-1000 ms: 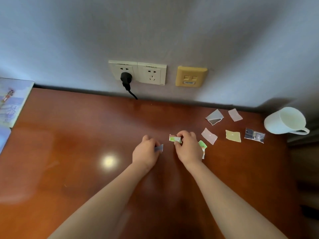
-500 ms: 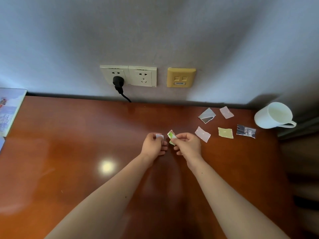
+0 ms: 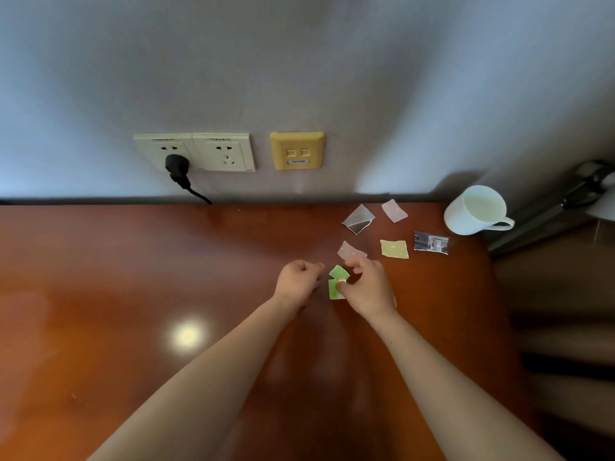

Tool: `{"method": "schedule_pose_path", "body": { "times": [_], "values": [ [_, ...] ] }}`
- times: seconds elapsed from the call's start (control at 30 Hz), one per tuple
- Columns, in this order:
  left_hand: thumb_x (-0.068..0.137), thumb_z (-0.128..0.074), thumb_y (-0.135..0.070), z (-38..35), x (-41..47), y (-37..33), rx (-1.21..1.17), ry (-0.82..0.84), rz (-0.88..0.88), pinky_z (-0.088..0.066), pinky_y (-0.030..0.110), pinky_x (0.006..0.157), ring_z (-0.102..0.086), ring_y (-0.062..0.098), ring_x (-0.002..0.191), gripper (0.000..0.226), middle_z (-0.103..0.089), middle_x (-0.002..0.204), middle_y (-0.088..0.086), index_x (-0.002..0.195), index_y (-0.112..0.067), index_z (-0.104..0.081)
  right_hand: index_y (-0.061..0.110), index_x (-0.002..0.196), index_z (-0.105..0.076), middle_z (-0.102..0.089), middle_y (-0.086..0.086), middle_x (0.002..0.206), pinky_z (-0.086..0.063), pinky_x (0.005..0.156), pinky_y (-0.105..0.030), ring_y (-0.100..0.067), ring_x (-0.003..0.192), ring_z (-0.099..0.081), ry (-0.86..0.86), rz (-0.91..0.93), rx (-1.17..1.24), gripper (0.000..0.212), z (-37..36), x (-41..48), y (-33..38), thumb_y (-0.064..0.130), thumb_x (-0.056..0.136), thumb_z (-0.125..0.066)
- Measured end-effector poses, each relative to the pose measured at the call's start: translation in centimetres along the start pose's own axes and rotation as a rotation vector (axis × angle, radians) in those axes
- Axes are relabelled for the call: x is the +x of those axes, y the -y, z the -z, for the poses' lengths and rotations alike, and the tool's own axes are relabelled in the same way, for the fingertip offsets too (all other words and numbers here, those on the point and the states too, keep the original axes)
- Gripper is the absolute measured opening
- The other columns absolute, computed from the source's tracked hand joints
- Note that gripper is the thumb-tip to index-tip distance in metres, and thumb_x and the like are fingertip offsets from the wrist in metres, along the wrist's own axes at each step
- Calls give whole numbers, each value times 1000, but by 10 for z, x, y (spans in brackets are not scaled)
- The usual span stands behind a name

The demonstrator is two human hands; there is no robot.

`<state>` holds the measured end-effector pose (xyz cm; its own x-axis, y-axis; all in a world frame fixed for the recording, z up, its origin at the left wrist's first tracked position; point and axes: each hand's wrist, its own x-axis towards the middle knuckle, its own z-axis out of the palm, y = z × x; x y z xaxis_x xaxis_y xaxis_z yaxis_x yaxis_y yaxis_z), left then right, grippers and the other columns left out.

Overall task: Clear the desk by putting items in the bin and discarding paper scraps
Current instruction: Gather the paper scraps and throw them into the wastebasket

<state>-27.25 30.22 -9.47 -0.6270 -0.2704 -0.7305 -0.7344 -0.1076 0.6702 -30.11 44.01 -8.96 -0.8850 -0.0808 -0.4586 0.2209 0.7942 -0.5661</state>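
green scraps (image 3: 333,289) pinched in the right hand (image 3: 367,289)

Thumb and fingers are closed on the green scraps, which stick out on the hand's left side, just beside the curled left hand (image 3: 297,282) — can't tell if that one holds anything. Just past the right fingertips lies a pale pink scrap (image 3: 350,250); farther out to the right, a yellow-green scrap (image 3: 394,248) and a photo scrap (image 3: 431,242).

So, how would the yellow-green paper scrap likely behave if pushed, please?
The yellow-green scrap looks thin and flat, so it is probably floppy and very light. On the glossy desk it would likely slide rather than lift.
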Motion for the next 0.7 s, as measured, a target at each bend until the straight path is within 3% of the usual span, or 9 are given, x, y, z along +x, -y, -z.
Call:
{"method": "schedule_pose_path", "body": {
  "times": [0.1, 0.23, 0.3, 0.33, 0.4, 0.47, 0.53, 0.7],
  "values": [
    [83, -65, -23, -1, 2, 5, 345, -40, -167, -41, 24, 59, -57, 14, 66, 7, -59, 68, -9, 86, -19, -59, 32, 126, -51, -40, 3, 123, -51, 80, -32, -21, 103, -58, 104, 51, -197, 62, -2, 3, -6, 32, 72, -80],
    [83, -61, -19, -2, 4, 11, 525, -9, -235, -46, 29, 66, -57, 17, 66, 13, -58, 68, -8, 94, -22, -55, 34, 111, -54, -41, 3, 119, -49, 68, -29, -22, 100, -58, 61, 77, -279, 44, -7, 9, -7, 31, 74, -79],
    [87, -58, -18, -4, 4, 10, 399, -7, -191, -54, 30, 66, -62, 15, 65, 5, -62, 72, -4, 92, -19, -58, 35, 98, -56, -45, 5, 115, -45, 64, -27, -19, 96, -58, 51, 76, -266, 32, -9, 11, -7, 28, 75, -77],
    [91, -56, -19, -5, 3, 9, 281, -7, -130, -54, 27, 54, -60, 11, 54, 4, -60, 69, -2, 91, -17, -59, 35, 92, -55, -48, 7, 111, -43, 62, -27, -18, 94, -58, 46, 84, -249, 28, -10, 11, -7, 25, 76, -75],
    [98, -47, -25, -5, 1, 5, 24, 6, 15, -30, 14, 32, -37, 6, 31, 18, -45, 53, -4, 87, -14, -57, 32, 81, -53, -57, 12, 96, -40, 60, -26, -18, 87, -60, 32, 77, -200, 21, -10, 11, -7, 20, 78, -70],
    [102, -40, -30, -4, -2, 2, -147, 35, 79, -17, 9, 34, -21, 5, 27, 28, -31, 42, -7, 81, -15, -51, 30, 78, -52, -58, 13, 79, -40, 58, -26, -16, 80, -59, 25, 38, -145, 18, -11, 8, -8, 20, 80, -67],
    [103, -36, -31, -2, -6, 0, -214, 62, 85, -14, 7, 35, -17, 5, 27, 32, -26, 39, -9, 77, -16, -47, 31, 81, -53, -57, 15, 74, -46, 61, -27, -15, 80, -60, 23, 16, -102, 18, -11, 4, -10, 20, 82, -68],
    [103, -32, -33, -2, -18, -2, -222, 50, 103, -14, 7, 35, -17, 5, 28, 35, -25, 39, -9, 77, -16, -47, 34, 110, -55, -58, 15, 90, -49, 69, -27, -16, 91, -62, 57, 33, -71, 36, -12, -6, -11, 19, 81, -70]
  ]
}}
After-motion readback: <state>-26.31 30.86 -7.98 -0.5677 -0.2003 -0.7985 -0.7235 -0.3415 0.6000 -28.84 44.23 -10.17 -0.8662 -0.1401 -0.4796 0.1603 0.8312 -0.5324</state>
